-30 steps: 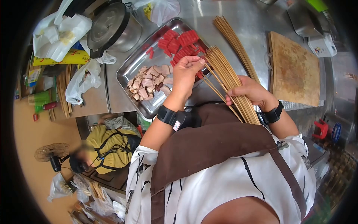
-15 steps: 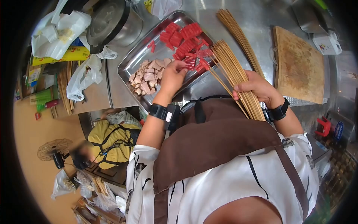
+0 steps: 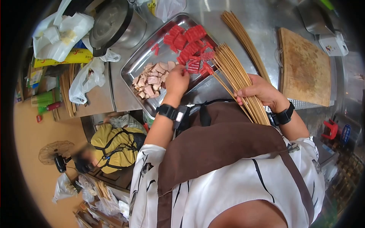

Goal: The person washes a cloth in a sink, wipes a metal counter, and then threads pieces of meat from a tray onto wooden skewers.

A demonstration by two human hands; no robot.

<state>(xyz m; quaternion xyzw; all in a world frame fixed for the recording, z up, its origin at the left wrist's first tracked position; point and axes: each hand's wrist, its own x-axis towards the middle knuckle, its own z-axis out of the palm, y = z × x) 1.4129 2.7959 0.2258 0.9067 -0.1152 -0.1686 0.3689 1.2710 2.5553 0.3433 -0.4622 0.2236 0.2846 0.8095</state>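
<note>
My right hand (image 3: 262, 92) is wrapped round a thick bundle of thin wooden skewers (image 3: 232, 68), with the thumb across the front. A couple of skewers stand out to the left, and red pieces sit on their far tips. My left hand (image 3: 177, 81) is over the near edge of a metal tray (image 3: 137, 57), fingers curled together; whatever they may pinch is hidden. Right by its fingertips are red sliced food pieces (image 3: 189, 42), heaped at the tray's far side. Pale meat chunks (image 3: 152, 79) lie in a pile left of that hand.
More skewers (image 3: 247, 45) lie loose on the steel counter, beside a wooden cutting board (image 3: 305, 68). A lidded metal pot (image 3: 112, 28) stands behind the tray's left. Plastic bags (image 3: 88, 79) hang at the left. Another person in a yellow top (image 3: 114, 146) is lower left.
My left hand has turned and its fingers have curled in, staying near the red pieces. My right hand still grips the skewers, almost unmoved.
</note>
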